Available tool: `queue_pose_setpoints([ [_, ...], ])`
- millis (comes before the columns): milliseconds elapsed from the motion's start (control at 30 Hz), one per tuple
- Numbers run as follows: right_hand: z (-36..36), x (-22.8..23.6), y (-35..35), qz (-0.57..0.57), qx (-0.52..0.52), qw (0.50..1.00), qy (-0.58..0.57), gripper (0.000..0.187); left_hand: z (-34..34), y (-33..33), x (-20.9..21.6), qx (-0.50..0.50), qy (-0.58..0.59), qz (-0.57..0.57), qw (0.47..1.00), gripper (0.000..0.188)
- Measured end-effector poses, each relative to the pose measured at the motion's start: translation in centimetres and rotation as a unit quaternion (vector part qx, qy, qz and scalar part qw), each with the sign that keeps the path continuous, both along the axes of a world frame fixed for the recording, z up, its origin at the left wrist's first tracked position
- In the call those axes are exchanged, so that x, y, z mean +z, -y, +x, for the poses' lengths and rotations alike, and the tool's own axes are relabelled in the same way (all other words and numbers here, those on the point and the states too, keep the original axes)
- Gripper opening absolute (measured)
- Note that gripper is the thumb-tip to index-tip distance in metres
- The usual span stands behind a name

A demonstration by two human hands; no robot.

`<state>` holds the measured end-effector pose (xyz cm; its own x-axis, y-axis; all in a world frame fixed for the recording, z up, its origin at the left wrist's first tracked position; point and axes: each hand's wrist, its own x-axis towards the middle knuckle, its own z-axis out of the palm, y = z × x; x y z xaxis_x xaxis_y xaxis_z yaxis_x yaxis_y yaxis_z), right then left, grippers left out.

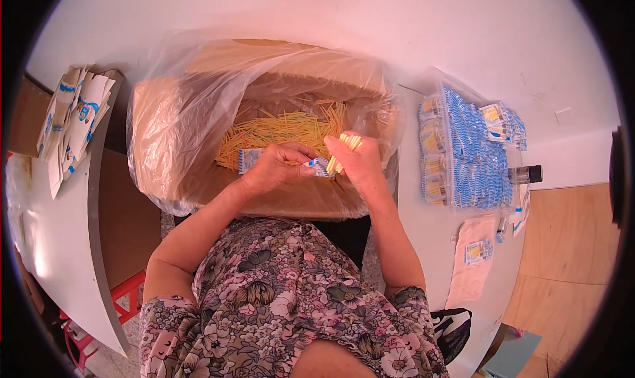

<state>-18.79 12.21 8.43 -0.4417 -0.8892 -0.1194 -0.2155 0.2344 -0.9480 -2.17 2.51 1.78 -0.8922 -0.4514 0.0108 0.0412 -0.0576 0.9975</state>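
My left hand (274, 166) pinches a small blue-and-white packet (319, 166), its open end turned toward my right hand. A bundle of thin yellow sticks (344, 150) is gripped in my right hand (364, 165), its lower ends at the packet's mouth; whether any are inside is hidden. Another small blue-and-white packet (249, 160) shows beside my left wrist; I cannot tell whether it is held or lying. Both hands are over a cardboard box (291, 62) lined with clear plastic, where many loose yellow sticks (278, 128) lie in a heap.
On the right, a clear bin (451, 173) holds rows of filled blue packets. Near it are a dark-capped bottle (526, 174) and a pink cloth (468, 272) bearing one packet (479, 252). Flat printed cartons (83, 117) stand at the left table's far end.
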Motion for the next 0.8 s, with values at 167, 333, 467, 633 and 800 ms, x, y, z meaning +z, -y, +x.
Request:
queue_pose_setpoints([
  [167,0.4,-0.4,0.5,-0.017,-0.002,0.998,-0.055,0.028,-0.4,-0.5,0.6,-0.005,0.004,0.016,1.0,0.018],
  [333,0.3,-0.5,1.0,-0.044,-0.006,0.995,-0.086,0.029,-0.5,-0.4,0.2,-0.004,-0.011,0.028,1.0,0.016],
  [467,0.4,-1.1,1.0,-0.083,0.006,0.99,-0.116,0.029,-1.2,-0.5,0.0,-0.006,-0.012,0.062,0.998,0.016],
  [633,-0.2,-1.4,1.9,-0.193,0.006,0.952,-0.237,0.03,-2.0,-0.6,-0.1,0.006,-0.039,0.064,0.997,0.015],
  [800,0.2,-0.3,1.3,-0.116,-0.017,0.988,0.102,0.026,-2.7,-0.6,-0.7,0.021,-0.061,0.055,0.996,0.013],
])
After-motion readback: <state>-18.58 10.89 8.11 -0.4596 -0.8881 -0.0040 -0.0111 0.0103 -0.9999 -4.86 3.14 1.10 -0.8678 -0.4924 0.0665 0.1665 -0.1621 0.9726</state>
